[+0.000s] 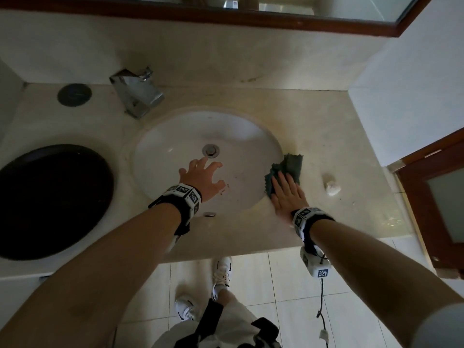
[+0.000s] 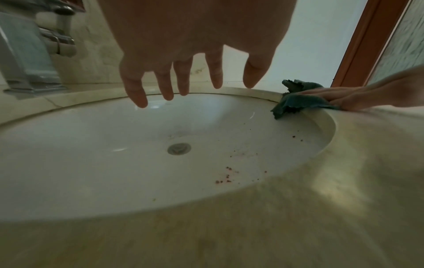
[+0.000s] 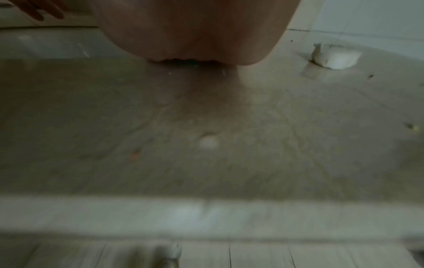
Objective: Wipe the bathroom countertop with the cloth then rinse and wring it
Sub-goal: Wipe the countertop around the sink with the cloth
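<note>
A dark teal cloth [image 1: 288, 168] [image 2: 296, 101] lies crumpled on the beige countertop [image 1: 339, 136] at the right rim of the white sink [image 1: 175, 136]. My right hand [image 1: 287, 194] presses flat on the cloth with straight fingers [image 2: 332, 96]; the cloth's left edge hangs over the sink rim. In the right wrist view only the palm [image 3: 188, 32] shows, down on the counter. My left hand [image 1: 204, 177] hovers over the basin [image 2: 91, 163] with fingers [image 2: 137, 94] spread, holding nothing. Small reddish crumbs [image 2: 226, 176] dot the basin near its front right.
A chrome faucet [image 1: 136, 94] stands behind the sink at left. A white crumpled lump [image 1: 332, 187] [image 3: 333, 58] lies on the counter right of the cloth. A dark round tray [image 1: 50, 199] sits far left. A wooden door frame [image 1: 426, 197] bounds the right.
</note>
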Motion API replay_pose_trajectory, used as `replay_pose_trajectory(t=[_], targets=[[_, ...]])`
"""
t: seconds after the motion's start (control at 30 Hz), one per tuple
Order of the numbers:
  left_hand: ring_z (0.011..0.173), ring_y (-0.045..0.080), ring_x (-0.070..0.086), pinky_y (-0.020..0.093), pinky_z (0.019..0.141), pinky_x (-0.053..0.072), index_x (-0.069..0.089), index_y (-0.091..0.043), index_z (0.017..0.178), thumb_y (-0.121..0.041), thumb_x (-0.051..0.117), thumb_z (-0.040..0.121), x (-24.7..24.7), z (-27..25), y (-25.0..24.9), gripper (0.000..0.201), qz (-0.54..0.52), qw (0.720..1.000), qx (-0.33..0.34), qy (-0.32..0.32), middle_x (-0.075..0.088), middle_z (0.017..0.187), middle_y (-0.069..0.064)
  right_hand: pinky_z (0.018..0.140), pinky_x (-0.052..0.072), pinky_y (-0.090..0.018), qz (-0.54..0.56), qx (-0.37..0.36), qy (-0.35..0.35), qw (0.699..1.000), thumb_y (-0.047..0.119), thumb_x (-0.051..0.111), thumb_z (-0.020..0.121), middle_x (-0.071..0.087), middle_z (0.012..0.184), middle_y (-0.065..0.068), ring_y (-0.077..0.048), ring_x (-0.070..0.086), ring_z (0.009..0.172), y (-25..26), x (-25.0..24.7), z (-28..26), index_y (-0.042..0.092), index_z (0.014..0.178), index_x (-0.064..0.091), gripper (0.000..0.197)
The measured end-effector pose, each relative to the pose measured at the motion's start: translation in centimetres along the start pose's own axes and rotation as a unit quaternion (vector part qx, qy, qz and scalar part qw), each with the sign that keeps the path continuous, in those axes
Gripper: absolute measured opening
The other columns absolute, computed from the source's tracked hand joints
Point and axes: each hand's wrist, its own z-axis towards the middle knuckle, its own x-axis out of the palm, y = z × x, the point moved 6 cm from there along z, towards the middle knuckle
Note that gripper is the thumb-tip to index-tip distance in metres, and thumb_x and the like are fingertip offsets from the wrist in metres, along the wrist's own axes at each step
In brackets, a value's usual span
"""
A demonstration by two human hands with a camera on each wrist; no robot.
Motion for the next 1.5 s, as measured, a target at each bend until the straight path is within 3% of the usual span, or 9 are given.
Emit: replay_pose_trajectory(t=[0.3,0.5,0.73,1.2,1.33,1.5], targets=[[0.144,0.028,0.015,0.054,0.109,0.021,0.029,-0.041,0.141,-0.053,0.045,0.087,0.4,2.2,-2.0,0.058,0.004,1.000,0.002,0.021,0.016,0.159,0.002,0.120,0.001,-0.037,0.023,0.032,-0.026,0.999,0.038,0.017,0.102,-0.014,0.161,-0.001,-0.020,-0.011,0.149,-2.4,-2.3,4.2,0.022,0.154,-0.006,0.059],[0.144,0.028,0.015,0.054,0.110,0.021,0.028,-0.041,0.142,-0.054,0.044,0.087,1.1,2.2,-2.3,0.058,0.013,1.000,0.007,0.020,0.015,0.159,0.002,0.120,0.004,-0.035,0.053,0.071,-0.029,0.996,0.039,0.019,0.102,-0.011,0.162,-0.001,-0.019,-0.008,0.149,-1.9,-1.4,3.0,0.020,0.154,-0.004,0.060],[0.143,0.029,0.016,0.056,0.110,0.020,0.029,-0.042,0.141,-0.055,0.044,0.087,0.8,3.5,-3.2,0.058,0.007,1.000,0.010,0.021,0.015,0.159,0.002,0.119,0.001,-0.034,0.039,0.069,-0.021,0.997,0.039,0.017,0.102,-0.013,0.162,0.001,-0.017,-0.009,0.149,-3.2,-0.8,2.2,0.021,0.154,-0.007,0.060],[0.144,0.029,0.015,0.057,0.112,0.019,0.030,-0.039,0.142,-0.055,0.047,0.087,-1.5,10.7,-3.2,0.060,-0.025,0.999,-0.035,0.021,0.016,0.159,0.002,0.119,0.006,-0.036,0.038,0.046,-0.038,0.997,0.040,0.018,0.102,-0.011,0.162,0.002,-0.017,-0.008,0.149,-7.5,-6.2,13.2,0.024,0.154,-0.005,0.059],[0.144,0.029,0.016,0.055,0.111,0.018,0.029,-0.039,0.143,-0.054,0.047,0.088,-3.4,11.3,-2.7,0.059,-0.037,0.998,-0.049,0.018,0.015,0.159,0.001,0.117,0.011,-0.040,0.095,0.057,-0.025,0.993,0.046,0.029,0.101,-0.002,0.163,0.004,-0.021,-0.001,0.149,-8.0,-7.5,15.3,0.029,0.154,0.008,0.059],[0.142,0.030,0.021,0.055,0.110,0.020,0.030,-0.041,0.142,-0.055,0.048,0.088,-4.1,10.8,-1.4,0.059,-0.059,0.996,-0.062,0.017,0.018,0.158,-0.001,0.109,0.028,-0.042,0.114,0.021,-0.097,0.989,0.035,0.050,0.095,0.033,0.148,-0.009,-0.033,0.026,0.135,-7.2,-10.0,16.3,0.022,0.134,0.050,0.041]])
